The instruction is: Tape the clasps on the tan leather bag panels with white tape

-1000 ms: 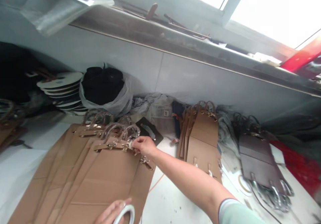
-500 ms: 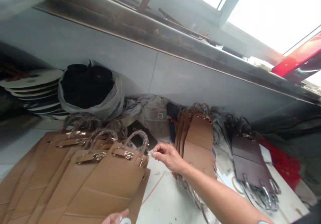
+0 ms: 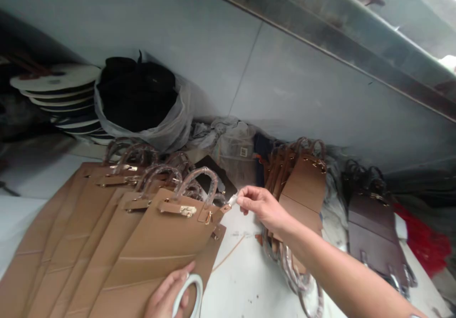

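My left hand [image 3: 167, 294] is at the bottom of the view, shut around a roll of white tape [image 3: 188, 296] and resting over a flat tan bag [image 3: 160, 242]. That bag has a wrapped curved handle [image 3: 197, 180] and a gold clasp [image 3: 188, 210] on a strap. My right hand [image 3: 261, 207] pinches a small pale strip of tape [image 3: 232, 200] between finger and thumb. The strip sits just beside a tan tab [image 3: 224, 208] at the bag's top corner. Several similar tan bags [image 3: 85, 223] overlap to the left.
A white table [image 3: 249, 280] lies under the bags. A standing stack of tan bags [image 3: 302, 185] is behind my right forearm, with a dark brown bag [image 3: 372, 232] further right. Along the grey wall sit white discs [image 3: 59, 82] and black material in a plastic bag [image 3: 137, 97].
My right hand has moved left towards the bag's corner tab, holding the small strip. My left hand and tape roll show more fully at the bottom. The view has tilted downward.
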Tool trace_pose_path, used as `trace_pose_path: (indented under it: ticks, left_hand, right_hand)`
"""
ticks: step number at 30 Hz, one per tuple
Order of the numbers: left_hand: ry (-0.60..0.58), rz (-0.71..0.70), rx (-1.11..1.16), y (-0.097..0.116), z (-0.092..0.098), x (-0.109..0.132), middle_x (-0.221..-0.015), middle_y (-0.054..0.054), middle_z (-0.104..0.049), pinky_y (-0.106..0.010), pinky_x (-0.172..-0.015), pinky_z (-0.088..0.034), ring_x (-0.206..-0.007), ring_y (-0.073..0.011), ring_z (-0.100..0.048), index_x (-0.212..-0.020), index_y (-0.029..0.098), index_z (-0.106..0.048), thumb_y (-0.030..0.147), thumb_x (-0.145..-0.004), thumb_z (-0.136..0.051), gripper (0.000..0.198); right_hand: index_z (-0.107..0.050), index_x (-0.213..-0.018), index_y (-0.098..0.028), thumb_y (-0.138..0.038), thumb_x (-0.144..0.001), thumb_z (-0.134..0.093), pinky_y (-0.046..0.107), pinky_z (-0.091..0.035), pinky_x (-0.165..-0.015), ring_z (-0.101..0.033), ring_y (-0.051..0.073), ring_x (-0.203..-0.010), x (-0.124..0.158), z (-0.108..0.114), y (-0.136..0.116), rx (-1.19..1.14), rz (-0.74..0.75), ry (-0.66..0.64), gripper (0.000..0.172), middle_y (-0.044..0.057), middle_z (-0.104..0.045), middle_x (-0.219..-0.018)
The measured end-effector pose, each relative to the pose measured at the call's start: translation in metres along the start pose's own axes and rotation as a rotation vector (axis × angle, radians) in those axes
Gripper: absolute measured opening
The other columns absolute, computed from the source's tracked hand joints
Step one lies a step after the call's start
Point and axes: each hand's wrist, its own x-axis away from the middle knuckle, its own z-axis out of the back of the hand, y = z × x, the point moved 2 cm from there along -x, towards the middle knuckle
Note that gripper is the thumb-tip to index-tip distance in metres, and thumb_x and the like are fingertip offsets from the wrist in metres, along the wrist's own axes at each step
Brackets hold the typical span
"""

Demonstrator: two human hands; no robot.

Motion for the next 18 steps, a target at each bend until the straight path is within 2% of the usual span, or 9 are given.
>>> trace_pose_path:
  ticks: [2,7,11,14,18]
  left_hand:
    - [0.007,-0.015,0.014,0.002,-0.002,0.003,-0.060,0.003,-0.052,-0.014,-0.041,-0.017,-0.046,-0.0032,-0.026,-0.122,0.017,-0.069,0.062,-0.073,-0.076,0.066]
    - [-0.019,-0.039,0.024,0.001,-0.002,0.006,-0.061,0.004,-0.050,-0.015,-0.041,-0.017,-0.049,-0.0055,-0.027,-0.124,0.015,-0.068,0.060,-0.075,-0.075,0.067]
    - [-0.016,-0.037,0.017,-0.002,0.000,0.004,-0.061,0.004,-0.049,-0.016,-0.040,-0.017,-0.050,-0.0062,-0.026,-0.124,0.015,-0.067,0.059,-0.077,-0.074,0.064]
    - [-0.009,-0.048,0.020,-0.002,0.000,0.003,-0.061,0.004,-0.049,-0.016,-0.040,-0.017,-0.050,-0.0063,-0.025,-0.124,0.014,-0.067,0.058,-0.077,-0.074,0.065]
    - [-0.004,-0.051,0.017,0.000,-0.003,0.006,-0.059,0.004,-0.049,-0.016,-0.040,-0.016,-0.050,-0.0061,-0.025,-0.122,0.013,-0.068,0.059,-0.075,-0.075,0.067]
  right_hand:
    - [-0.064,-0.079,-0.018,-0.048,-0.085,-0.076,0.027,-0.040,-0.062,-0.050,0.014,-0.062,-0.005,0.005,0.002,-0.023,0.004,0.031,0.033,-0.001,-0.060,-0.066]
    - [-0.066,-0.080,-0.017,-0.045,-0.085,-0.076,0.027,-0.042,-0.063,-0.053,0.014,-0.064,-0.007,0.011,0.004,0.006,0.015,0.038,0.031,0.000,-0.062,-0.068]
    - [-0.064,-0.078,-0.017,-0.042,-0.081,-0.081,0.025,-0.043,-0.061,-0.053,0.013,-0.063,-0.001,0.007,0.000,-0.195,-0.065,0.008,0.031,0.000,-0.060,-0.068]
    - [-0.062,-0.078,-0.018,-0.042,-0.079,-0.084,0.023,-0.041,-0.055,-0.049,0.011,-0.059,0.004,0.010,-0.021,-0.351,-0.100,0.006,0.032,-0.002,-0.056,-0.065]
    - [-0.064,-0.087,-0.020,-0.043,-0.080,-0.083,0.023,-0.042,-0.054,-0.049,0.012,-0.061,0.006,0.040,-0.058,-0.328,0.066,0.176,0.030,-0.002,-0.054,-0.069]
